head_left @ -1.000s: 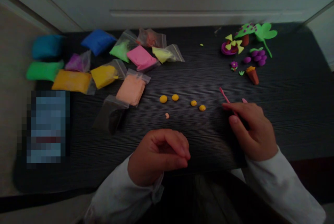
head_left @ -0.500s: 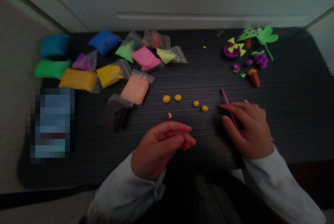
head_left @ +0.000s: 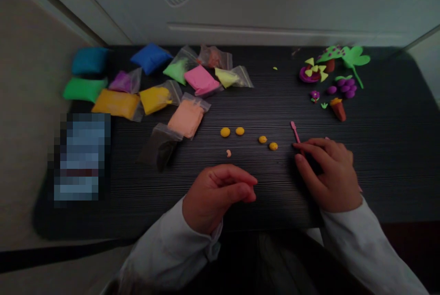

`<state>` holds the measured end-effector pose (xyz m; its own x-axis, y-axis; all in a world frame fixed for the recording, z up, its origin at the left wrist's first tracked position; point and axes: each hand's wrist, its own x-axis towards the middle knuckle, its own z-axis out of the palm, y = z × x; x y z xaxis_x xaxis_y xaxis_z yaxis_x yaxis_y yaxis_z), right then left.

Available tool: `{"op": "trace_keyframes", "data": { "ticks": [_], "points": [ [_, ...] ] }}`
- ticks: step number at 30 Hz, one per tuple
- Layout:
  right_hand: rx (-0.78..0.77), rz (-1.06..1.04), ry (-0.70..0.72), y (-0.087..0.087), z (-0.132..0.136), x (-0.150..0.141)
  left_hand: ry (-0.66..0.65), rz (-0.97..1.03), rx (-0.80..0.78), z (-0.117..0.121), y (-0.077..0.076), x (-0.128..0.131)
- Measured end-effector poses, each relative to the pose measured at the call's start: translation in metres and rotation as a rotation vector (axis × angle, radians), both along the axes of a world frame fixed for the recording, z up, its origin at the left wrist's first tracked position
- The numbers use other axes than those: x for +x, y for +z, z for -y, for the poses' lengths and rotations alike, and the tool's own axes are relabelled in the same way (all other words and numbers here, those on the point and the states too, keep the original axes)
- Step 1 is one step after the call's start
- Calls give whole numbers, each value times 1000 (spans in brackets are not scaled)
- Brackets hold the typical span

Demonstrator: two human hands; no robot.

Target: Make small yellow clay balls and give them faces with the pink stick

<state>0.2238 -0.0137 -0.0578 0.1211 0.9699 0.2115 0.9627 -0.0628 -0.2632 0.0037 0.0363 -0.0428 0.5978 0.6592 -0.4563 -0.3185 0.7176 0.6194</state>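
My right hand (head_left: 330,175) is palm down over a slim pink modelling tool (head_left: 294,130), its thumb and forefinger apart. The tool's flat end sticks out beyond the forefinger, while the rest runs beneath the hand. My left hand (head_left: 223,194) is curled above the black tabletop, thumb tip close against the bent fingers; anything inside is hidden. Beyond it lie a small peach curved clay piece (head_left: 228,153) and two plain yellow clay ovals (head_left: 225,132). Nearer my right hand are two smaller yellow ovals (head_left: 273,146) with tiny marks.
Bags of coloured clay, including a peach bag (head_left: 186,118) and a black one (head_left: 160,146), cover the left side by a blurred-out screen (head_left: 82,157). Finished clay pieces stand back right: purple grapes (head_left: 347,87), a green clover shape (head_left: 355,58), a brown cone (head_left: 338,110).
The view has shifted slightly. The pink tool has turned, its broad flat end now showing, and less of it appears between my right thumb and forefinger. My left fingers have drawn closer together.
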Motion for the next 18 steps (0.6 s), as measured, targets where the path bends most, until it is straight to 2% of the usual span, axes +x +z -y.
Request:
{"op": "trace_keyframes", "data": {
  "ticks": [6,13,18],
  "points": [
    [29,-1,15,-2,0,1,54,66,8,-1,6,2],
    [194,-113,3,-3,2,7,41,126,-1,-2,3,0],
    [342,-271,16,11,8,-9,0,135,8,-1,-1,-1]
  ]
}}
